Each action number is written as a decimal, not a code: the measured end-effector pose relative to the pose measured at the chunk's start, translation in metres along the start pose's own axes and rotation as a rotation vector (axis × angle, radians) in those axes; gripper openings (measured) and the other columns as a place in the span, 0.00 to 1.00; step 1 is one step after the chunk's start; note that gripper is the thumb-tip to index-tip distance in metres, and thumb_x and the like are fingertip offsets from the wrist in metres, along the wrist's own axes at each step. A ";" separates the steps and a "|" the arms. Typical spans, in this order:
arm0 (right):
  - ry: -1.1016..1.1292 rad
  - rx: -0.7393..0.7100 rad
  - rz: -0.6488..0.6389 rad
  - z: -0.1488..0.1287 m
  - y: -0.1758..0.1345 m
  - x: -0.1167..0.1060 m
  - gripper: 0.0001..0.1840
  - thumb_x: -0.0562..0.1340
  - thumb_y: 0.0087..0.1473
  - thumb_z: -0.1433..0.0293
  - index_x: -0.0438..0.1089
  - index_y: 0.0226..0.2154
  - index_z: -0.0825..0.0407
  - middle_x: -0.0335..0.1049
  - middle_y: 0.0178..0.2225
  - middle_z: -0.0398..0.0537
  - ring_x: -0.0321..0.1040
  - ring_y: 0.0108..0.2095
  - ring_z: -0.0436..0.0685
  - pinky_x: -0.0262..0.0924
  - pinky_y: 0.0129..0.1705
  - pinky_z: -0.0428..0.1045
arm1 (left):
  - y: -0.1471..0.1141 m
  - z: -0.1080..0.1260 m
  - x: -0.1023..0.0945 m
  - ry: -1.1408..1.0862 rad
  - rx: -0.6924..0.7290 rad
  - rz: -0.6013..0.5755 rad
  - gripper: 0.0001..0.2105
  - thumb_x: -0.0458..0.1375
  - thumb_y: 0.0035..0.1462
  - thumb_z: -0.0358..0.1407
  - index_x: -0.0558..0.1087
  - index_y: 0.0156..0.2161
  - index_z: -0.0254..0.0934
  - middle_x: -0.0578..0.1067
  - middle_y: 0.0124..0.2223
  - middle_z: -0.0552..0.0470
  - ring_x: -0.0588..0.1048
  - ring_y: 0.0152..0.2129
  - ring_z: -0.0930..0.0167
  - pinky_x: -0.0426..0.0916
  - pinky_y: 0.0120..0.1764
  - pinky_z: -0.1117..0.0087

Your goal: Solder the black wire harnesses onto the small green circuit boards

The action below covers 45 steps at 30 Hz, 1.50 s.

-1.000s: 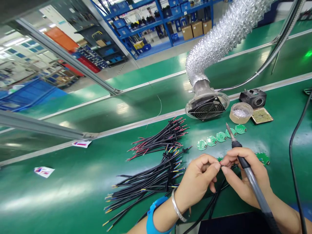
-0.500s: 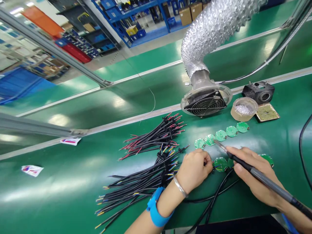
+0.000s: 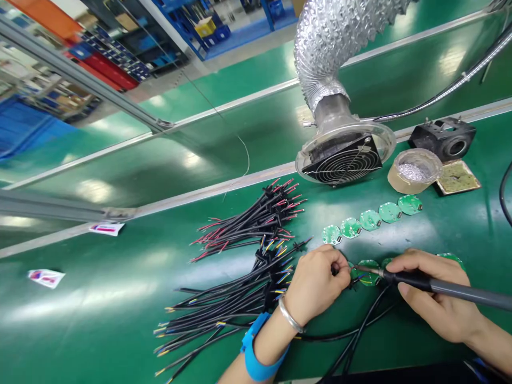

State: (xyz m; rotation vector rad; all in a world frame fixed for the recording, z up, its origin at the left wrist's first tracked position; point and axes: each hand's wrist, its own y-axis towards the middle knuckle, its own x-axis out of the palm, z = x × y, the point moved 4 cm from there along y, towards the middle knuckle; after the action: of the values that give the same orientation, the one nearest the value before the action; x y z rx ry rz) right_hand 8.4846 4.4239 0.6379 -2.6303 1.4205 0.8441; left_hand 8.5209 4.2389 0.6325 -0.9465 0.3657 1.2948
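My right hand (image 3: 436, 293) grips a soldering iron (image 3: 416, 281) like a pen, its tip pointing left over the near row of round green circuit boards. My left hand (image 3: 320, 280) is closed in a pinch at the left end of that row. Between its thumb and finger shows a bit of what looks like a black cable (image 3: 334, 269), mostly hidden. The iron's tip is close to these fingertips, at a partly covered board (image 3: 353, 271). Beside it lies a circuit board (image 3: 368, 273) with coloured wires at its lower edge. Black cables (image 3: 362, 325) run down from this row.
Behind the hands lies a row of several green boards (image 3: 370, 220). Bundles of red-tipped cables (image 3: 248, 221) and multicoloured-ended cables (image 3: 224, 298) lie left. A fume extractor (image 3: 344, 160) overhangs the bench, with a round tub (image 3: 414, 173), soldering sponge (image 3: 458, 177) and iron holder (image 3: 444, 140) to its right.
The soldering iron's tip has come down from beside the far row to the near row by my left fingertips. My left hand keeps its pinch. The view has shifted slightly.
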 end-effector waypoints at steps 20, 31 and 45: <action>-0.003 -0.011 -0.037 0.000 0.002 0.004 0.11 0.56 0.50 0.77 0.68 0.35 0.49 0.68 0.25 0.41 0.64 0.23 0.48 0.60 0.24 0.45 | 0.004 0.001 -0.001 0.069 -0.008 -0.037 0.06 0.55 0.48 0.30 0.73 0.25 0.36 0.73 0.29 0.54 0.69 0.26 0.73 0.60 0.31 0.72; 0.023 -0.047 -0.043 -0.004 0.001 0.007 0.14 0.55 0.47 0.80 0.68 0.34 0.50 0.67 0.25 0.42 0.63 0.23 0.49 0.59 0.24 0.46 | 0.007 0.003 -0.002 0.088 -0.008 -0.036 0.06 0.55 0.47 0.30 0.73 0.24 0.36 0.74 0.28 0.54 0.69 0.26 0.73 0.61 0.30 0.72; 0.032 0.006 0.071 -0.001 -0.008 -0.003 0.10 0.56 0.50 0.77 0.67 0.34 0.49 0.69 0.27 0.43 0.65 0.24 0.50 0.59 0.25 0.46 | 0.010 0.006 -0.003 0.127 -0.015 -0.057 0.06 0.54 0.46 0.29 0.73 0.24 0.36 0.74 0.27 0.54 0.70 0.26 0.72 0.61 0.32 0.71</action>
State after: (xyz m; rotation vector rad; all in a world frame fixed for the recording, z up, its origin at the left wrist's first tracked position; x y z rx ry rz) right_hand 8.4902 4.4302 0.6388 -2.6148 1.5300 0.8059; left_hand 8.5096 4.2411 0.6342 -1.0473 0.4248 1.1900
